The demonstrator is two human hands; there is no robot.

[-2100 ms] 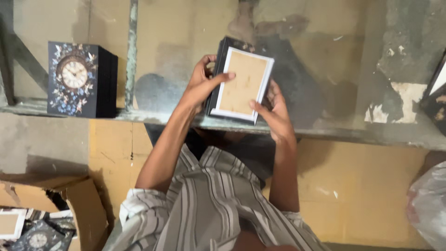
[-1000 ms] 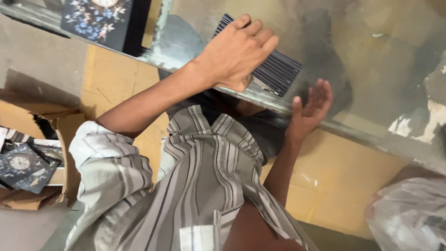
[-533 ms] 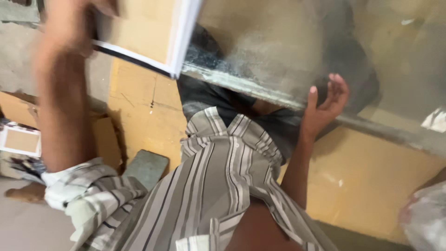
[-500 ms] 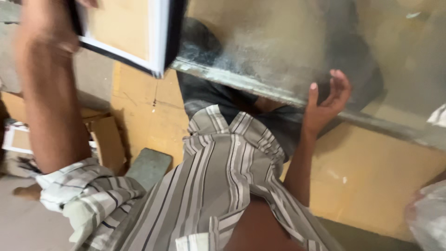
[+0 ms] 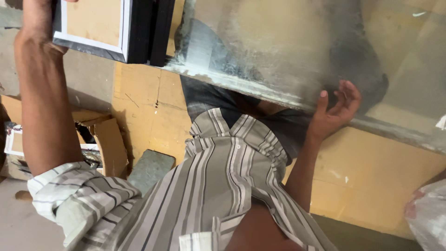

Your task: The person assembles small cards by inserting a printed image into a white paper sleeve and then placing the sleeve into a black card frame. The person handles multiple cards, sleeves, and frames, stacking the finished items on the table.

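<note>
My left hand (image 5: 39,16) is raised at the top left and grips a flat box (image 5: 100,25) with black sides, a white border and a tan panel. The box stands against another black box (image 5: 162,32) on the dusty glass table (image 5: 260,51). My right hand (image 5: 334,109) rests at the table's front edge with its fingers apart and nothing in it. My striped shirt fills the lower middle of the view.
An open cardboard carton (image 5: 100,139) with more boxes lies on the floor at the lower left. A grey block (image 5: 151,169) sits beside it. A clear plastic bag (image 5: 427,218) shows at the lower right. Yellow-brown board lies under the table.
My left hand carried the box from the table's middle over to the left and set it against another black box. My right hand let go and stayed at the table's edge.
</note>
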